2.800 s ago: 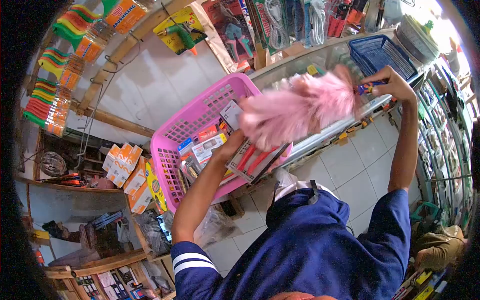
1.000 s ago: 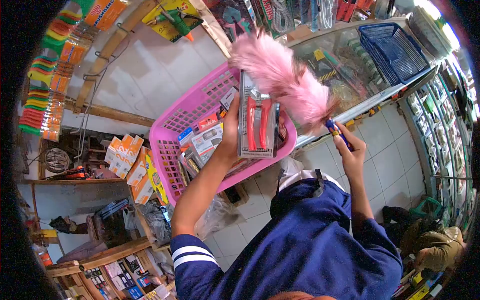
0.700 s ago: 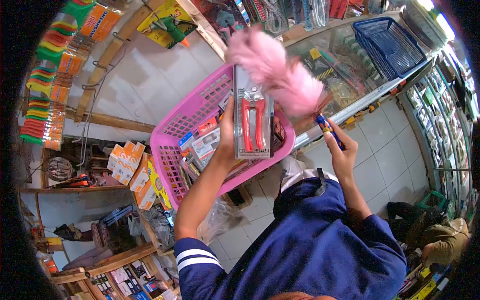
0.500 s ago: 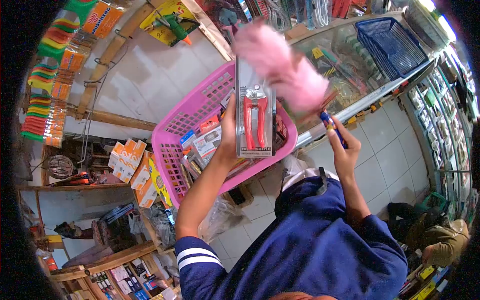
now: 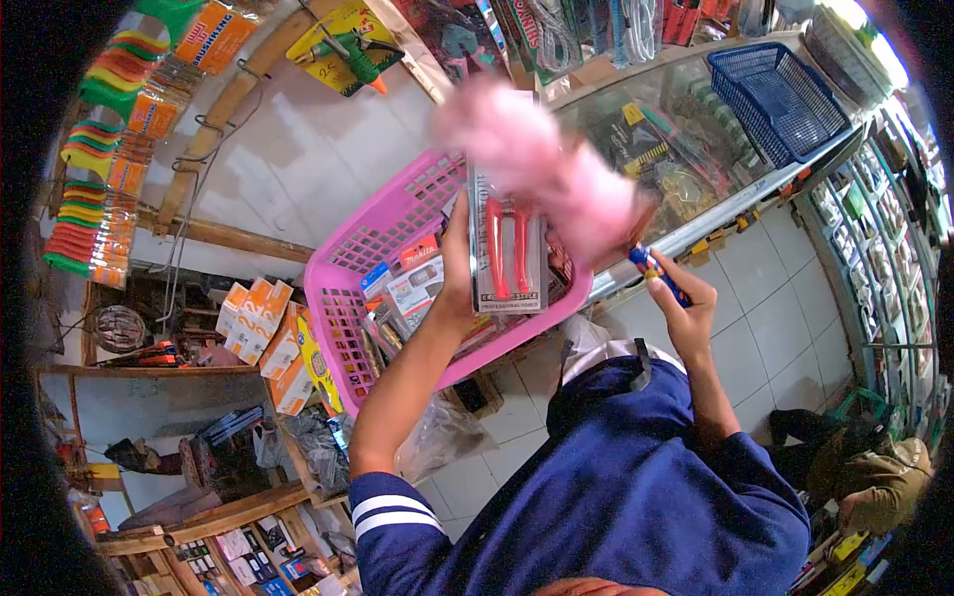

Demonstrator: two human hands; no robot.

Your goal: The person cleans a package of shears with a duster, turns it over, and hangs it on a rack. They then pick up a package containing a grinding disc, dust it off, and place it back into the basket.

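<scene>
The left hand (image 5: 456, 268) grasps the pack (image 5: 510, 301) by its left edge, its fingers mostly out of sight behind it, so how they are spread cannot be told. The pack is held up over the right part of the pink basket (image 5: 449, 378), its front facing the camera; two red handles of the tool (image 5: 495, 253) show behind the clear cover, while the tool's head is hidden by the duster (image 5: 596, 204). The right hand (image 5: 688, 310) has its fingers closed around the duster's blue handle, of which only parts show between them. The pink fluff slants up and left across the pack's top, so badly blurred that its edge is hard to trace, and whether it presses on the pack cannot be told. Inside the pink basket, boxes (image 5: 412, 288) lie heaped, partly covered by the left forearm and the pack; most of their print is too small to read. Beyond, the glass-topped surface (image 5: 730, 204) carries a blue basket (image 5: 785, 104), with goods under the glass only dimly seen. At lower right a person (image 5: 884, 487) is partly cut off by the dark rim of the view, and the hanging brushes (image 5: 94, 214) at far left run into it too
</scene>
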